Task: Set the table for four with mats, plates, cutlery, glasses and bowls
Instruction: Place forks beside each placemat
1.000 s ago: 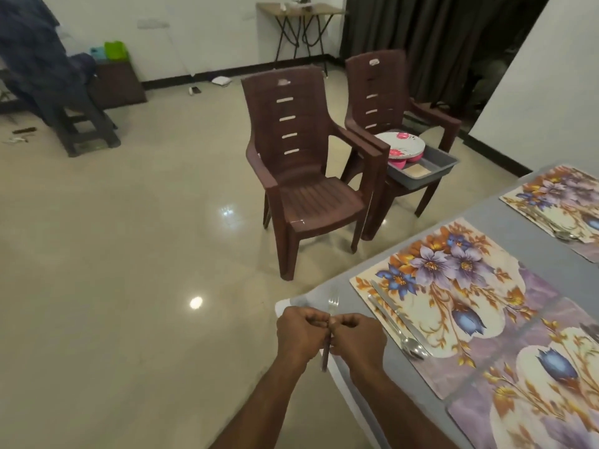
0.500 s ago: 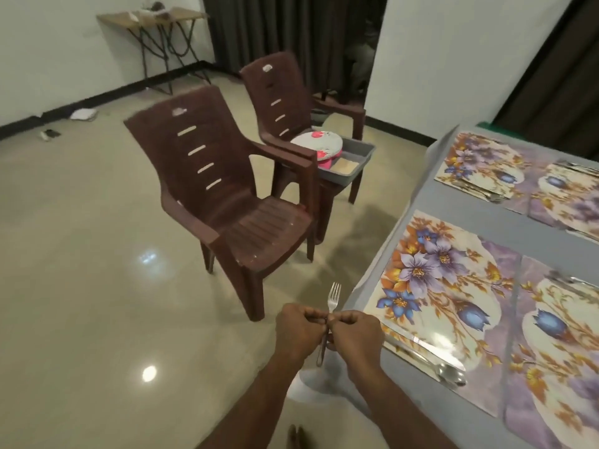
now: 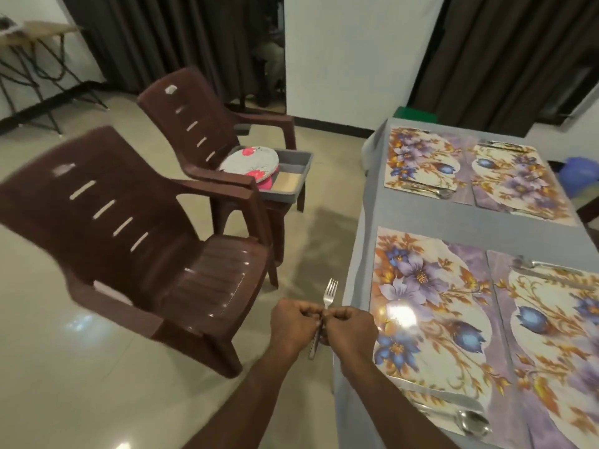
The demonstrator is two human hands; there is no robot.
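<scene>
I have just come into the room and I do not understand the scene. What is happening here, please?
A person is setting a table. Both hands, left hand and right hand, hold one fork upright beside the table's near corner. Four floral mats already lie on the grey cloth, with cutlery on them. The plates are not on the table yet: they sit in a grey tray on the farther brown chair.

Fork (image 3: 328,298) upright between left hand (image 3: 293,326) and right hand (image 3: 350,329); tines up
</scene>
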